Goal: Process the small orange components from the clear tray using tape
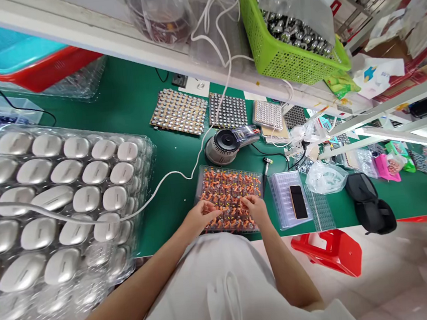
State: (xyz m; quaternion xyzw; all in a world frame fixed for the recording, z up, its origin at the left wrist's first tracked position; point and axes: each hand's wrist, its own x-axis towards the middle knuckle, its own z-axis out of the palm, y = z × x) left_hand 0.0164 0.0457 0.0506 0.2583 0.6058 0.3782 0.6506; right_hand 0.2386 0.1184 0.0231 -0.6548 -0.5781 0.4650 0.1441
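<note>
A clear tray [230,178] filled with rows of small orange parts lies on the green table at the edge nearest my body. Over its left side is my left hand [202,215], fingers bent, thumb and fingertips close together at the parts. My right hand [255,209] is over the tray's right side, its thumb and index finger pinched near an orange part. What either hand holds, if anything, is too small to make out. A round grey device [222,148] with a dark top stands just behind the tray.
Clear trays of silver oval cases [67,171] fill the left. A white cable [173,173] crosses the table. A phone [298,202] lies on plastic trays at right, beyond a small hammer-like tool [266,167]. A green basket [286,57] sits on the shelf above.
</note>
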